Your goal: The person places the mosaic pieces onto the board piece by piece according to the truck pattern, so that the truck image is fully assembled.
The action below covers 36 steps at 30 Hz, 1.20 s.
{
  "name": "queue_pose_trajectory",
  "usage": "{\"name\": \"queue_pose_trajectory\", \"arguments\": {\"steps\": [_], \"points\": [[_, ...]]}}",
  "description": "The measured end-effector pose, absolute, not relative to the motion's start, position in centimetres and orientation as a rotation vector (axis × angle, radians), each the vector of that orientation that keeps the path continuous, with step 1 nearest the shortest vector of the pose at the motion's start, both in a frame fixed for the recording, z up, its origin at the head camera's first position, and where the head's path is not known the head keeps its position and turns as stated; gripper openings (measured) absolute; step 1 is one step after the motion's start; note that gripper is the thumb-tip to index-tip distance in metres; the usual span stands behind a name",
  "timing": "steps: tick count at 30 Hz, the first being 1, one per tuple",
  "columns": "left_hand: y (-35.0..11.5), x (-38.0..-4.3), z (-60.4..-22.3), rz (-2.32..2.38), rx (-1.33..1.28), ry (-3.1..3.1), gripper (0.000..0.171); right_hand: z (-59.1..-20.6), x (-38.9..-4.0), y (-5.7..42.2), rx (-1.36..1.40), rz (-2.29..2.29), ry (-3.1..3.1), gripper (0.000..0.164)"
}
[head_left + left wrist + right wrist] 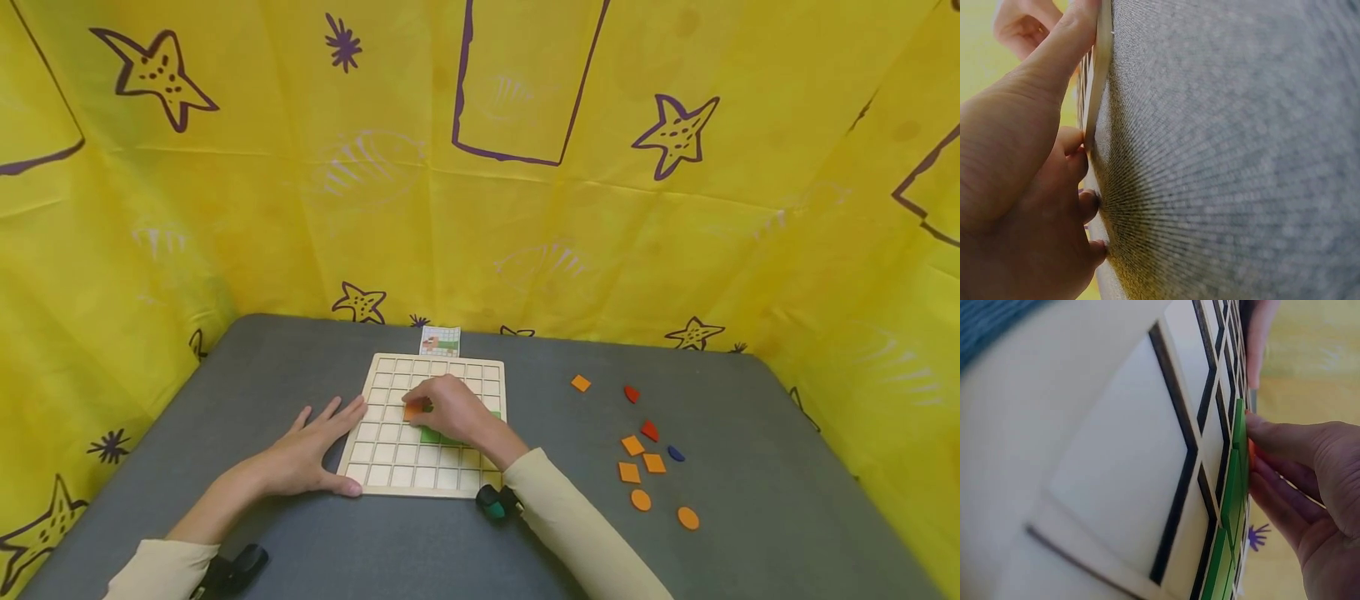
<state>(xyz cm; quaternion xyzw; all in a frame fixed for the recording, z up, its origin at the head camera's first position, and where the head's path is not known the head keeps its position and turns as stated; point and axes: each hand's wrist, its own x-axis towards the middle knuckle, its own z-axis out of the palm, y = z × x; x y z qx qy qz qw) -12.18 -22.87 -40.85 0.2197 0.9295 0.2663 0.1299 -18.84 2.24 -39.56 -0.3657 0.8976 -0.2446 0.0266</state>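
A pale wooden grid board (382, 454) lies on the grey table. My left hand (315, 450) is spread along its left side, with thumb and fingertips touching the rim, as the left wrist view also shows. Over the middle of the board, my right hand (453, 410) pinches an orange square tile (413, 412) at a cell. In the right wrist view, a row of green tiles (1230, 487) sits on the grid right by the fingers, with a sliver of orange tile (1251, 453) behind. My right hand covers part of the green pieces in the head view.
A small picture card (440, 342) lies at the board's far edge. To the right are loose orange squares (629, 472), orange discs (641, 500), red pieces (649, 431) and a blue piece (676, 453). A yellow patterned curtain (525, 217) surrounds the table.
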Motion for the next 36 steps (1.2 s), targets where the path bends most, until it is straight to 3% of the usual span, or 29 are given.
{"name": "queue_pose_trajectory", "arguments": {"steps": [36], "points": [[-22.76,-12.12,-40.77,0.782,0.638,2.696,0.119,-39.67,-19.02,2.13,-1.105,-0.777,2.781,0.029]]}}
